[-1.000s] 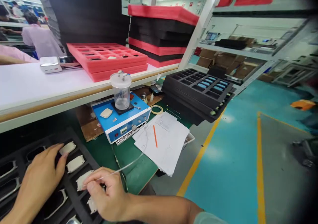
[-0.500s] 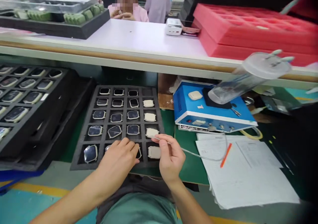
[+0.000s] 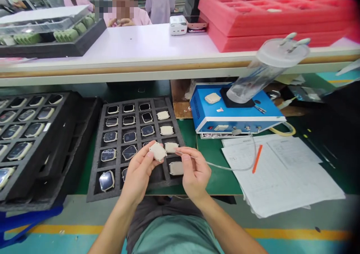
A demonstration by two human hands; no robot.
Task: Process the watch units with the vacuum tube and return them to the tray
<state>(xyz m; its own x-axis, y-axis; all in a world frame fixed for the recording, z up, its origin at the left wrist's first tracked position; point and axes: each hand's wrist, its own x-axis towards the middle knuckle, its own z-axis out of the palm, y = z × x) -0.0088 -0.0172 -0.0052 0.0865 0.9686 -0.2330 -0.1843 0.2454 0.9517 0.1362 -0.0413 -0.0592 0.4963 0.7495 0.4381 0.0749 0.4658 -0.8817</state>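
My left hand [image 3: 143,166] grips a cream-coloured watch case [image 3: 158,151], its pale flat face turned up, above the black foam tray [image 3: 97,171]. Close to its right, my right hand [image 3: 196,170] pinches the end of a thin clear tube [image 3: 222,167], whose tip points toward the case without a visible touch. The tube runs back to a blue machine [image 3: 242,120]. In the tray's compartments lie several watches with dark screens [image 3: 108,155]. The right column holds pale watch cases [image 3: 167,130]. My hands and wrists hide part of the lower rows.
Another foam tray of watches [image 3: 19,151] stands at the left. Papers [image 3: 287,186] with an orange stick [image 3: 257,159] lie at the right. A clear cylinder [image 3: 254,75] leans on the machine. Above, a shelf [image 3: 135,47] bears red foam trays [image 3: 253,14]; people sit and stand beyond it.
My left hand has lifted a watch case out of the tray's front row and holds it up beside the right hand. The right hand still pinches the tube. The camera view has shifted slightly.
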